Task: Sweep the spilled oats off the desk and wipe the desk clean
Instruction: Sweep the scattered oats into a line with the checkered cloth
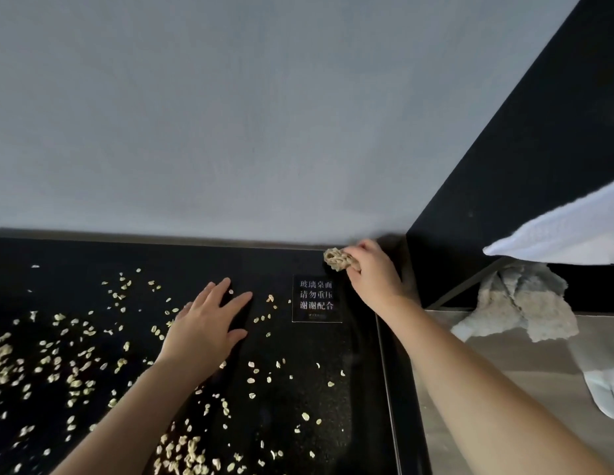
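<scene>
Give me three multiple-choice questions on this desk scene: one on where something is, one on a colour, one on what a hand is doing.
1. Where is the beige knobbly pad?
A. At the far right corner of the black desk
B. At the desk's near left edge
C. On the pale side surface

2. What colour are the characters on the small square sign?
A. Red
B. White
C. Yellow

3. What is the left hand doing?
A. Gripping a rag
B. Lying flat, fingers spread, among the pale oat flakes
C. Raised off the desk

Answers:
1 A: the right hand grips it where desk meets wall.
2 B: white print on a dark ground.
3 B: its palm is down on the desk.
</scene>
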`<state>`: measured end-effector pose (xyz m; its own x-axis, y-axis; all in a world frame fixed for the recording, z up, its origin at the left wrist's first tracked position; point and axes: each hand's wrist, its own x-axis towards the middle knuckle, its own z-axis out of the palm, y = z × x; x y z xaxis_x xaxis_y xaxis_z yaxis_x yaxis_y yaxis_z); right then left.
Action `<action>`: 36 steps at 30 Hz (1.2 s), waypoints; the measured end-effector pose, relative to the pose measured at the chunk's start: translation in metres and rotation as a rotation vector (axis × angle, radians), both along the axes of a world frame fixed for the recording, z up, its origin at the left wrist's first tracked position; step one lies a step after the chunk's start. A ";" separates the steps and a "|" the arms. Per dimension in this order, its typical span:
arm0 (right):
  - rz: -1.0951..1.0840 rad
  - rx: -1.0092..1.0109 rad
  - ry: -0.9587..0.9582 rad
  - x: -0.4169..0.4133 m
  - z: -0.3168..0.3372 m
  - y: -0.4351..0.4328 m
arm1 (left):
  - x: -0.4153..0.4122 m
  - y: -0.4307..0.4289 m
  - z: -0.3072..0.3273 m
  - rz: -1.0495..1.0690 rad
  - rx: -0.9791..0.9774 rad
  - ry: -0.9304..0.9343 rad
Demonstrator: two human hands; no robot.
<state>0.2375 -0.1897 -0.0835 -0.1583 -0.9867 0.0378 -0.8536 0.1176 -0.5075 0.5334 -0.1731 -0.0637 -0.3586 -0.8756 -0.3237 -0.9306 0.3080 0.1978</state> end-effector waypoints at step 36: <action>0.488 0.225 -0.171 0.107 0.019 0.074 | 0.030 -0.008 0.009 0.119 0.193 -0.140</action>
<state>0.3443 -0.1162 -0.0644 0.3332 -0.9277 -0.1684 -0.7440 -0.1490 -0.6514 0.5638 -0.1810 -0.0542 -0.1967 -0.8262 -0.5279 -0.9805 0.1638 0.1090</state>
